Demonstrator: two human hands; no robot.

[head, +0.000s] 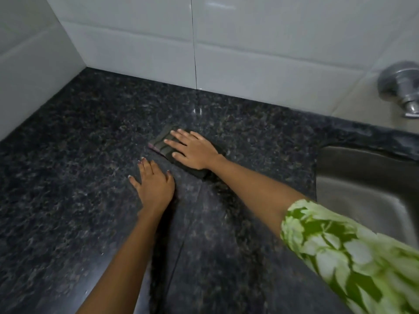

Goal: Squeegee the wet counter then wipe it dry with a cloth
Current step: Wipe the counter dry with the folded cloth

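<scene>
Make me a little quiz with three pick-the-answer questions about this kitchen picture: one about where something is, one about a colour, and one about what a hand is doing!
1. Where is the sink?
A. to the right of the counter
B. in the left corner
C. on the wall

2. What colour is the leafy sleeve?
A. red
B. green and white
C. blue

3. What is the right hand doing?
A. hanging in the air
B. gripping the tap
C. pressing flat on the cloth

Answers:
1 A: the steel sink is sunk in at the right end of the dark granite counter.
2 B: the sleeve has green and white leaves.
3 C: the right hand lies open, palm down on the dark cloth; the left hand lies flat on bare counter.
</scene>
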